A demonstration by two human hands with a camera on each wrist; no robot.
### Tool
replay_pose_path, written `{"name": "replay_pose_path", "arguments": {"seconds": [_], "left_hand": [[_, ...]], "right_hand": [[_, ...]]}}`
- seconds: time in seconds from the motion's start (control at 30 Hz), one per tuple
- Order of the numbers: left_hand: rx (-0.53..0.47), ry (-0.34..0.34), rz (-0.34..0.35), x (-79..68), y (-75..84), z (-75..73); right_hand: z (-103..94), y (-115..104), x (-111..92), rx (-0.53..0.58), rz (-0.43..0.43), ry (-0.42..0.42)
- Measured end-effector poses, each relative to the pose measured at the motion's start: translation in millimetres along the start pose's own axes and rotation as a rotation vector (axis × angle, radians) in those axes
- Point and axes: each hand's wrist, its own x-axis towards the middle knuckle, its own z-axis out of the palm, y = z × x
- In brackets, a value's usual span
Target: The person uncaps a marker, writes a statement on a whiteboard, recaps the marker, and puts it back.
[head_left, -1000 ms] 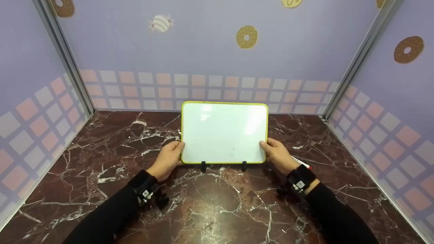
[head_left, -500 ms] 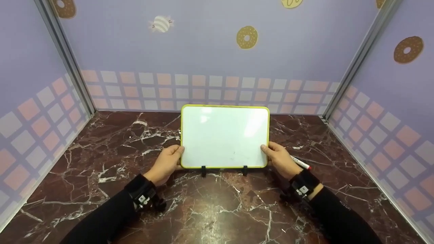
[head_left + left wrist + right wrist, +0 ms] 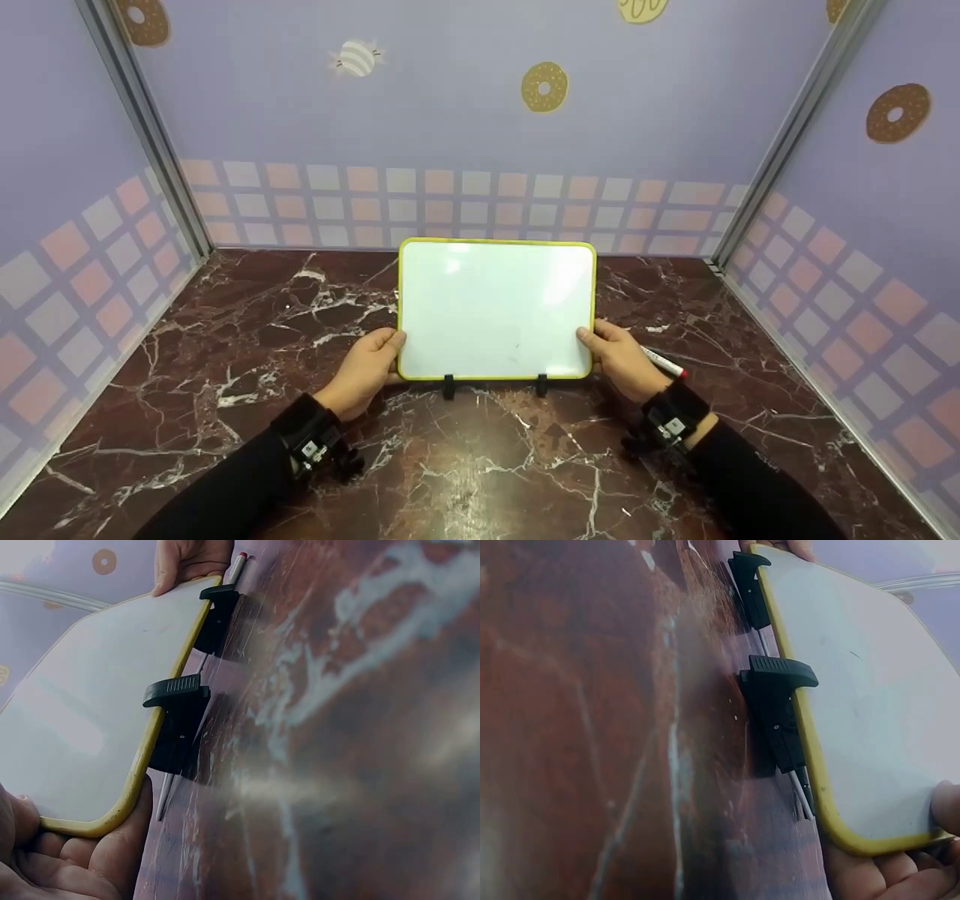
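Observation:
A small whiteboard [image 3: 495, 307] with a yellow frame leans back in the middle of the table, its face toward me. Its lower edge sits behind the hooks of two black supports [image 3: 178, 720], seen side-on in both wrist views. My left hand [image 3: 365, 371] grips the lower left side, thumb on the white face and fingers curled behind. On the opposite side my right hand [image 3: 626, 360] holds the lower right edge the same way, with its thumb [image 3: 946, 806] over the frame. The fingers behind the board are mostly hidden in the head view.
Beside my right hand lies a white marker [image 3: 666, 362] with a red end. Dark red marbled table [image 3: 465, 465] surrounds the board. Purple walls [image 3: 450, 112] with pink and white squares close in the back and both sides.
The whiteboard, its black supports and both hands have shifted slightly toward me, lower in the head view. Both hands keep their hold on the side edges.

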Motion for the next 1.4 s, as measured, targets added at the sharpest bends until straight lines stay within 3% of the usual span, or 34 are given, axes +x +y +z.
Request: {"name": "replay_pose_path", "arguments": {"seconds": [0.83,1.1,1.4], "left_hand": [[-0.031,0.038,0.000,1.4,-4.9,1.5],[0.007,0.035,-0.011,0.5,-4.6,0.0],[-0.014,0.067,-0.019,3.5,-3.7,2.1]], "right_hand": [[-0.9,2.3,-3.0,-0.002,-0.011,-0.011],[-3.2,-0.7,-2.7,-0.068,-0.021,-0.015],[-10.0,-8.8,-1.0,-0.126,-0.056,0.076]]}}
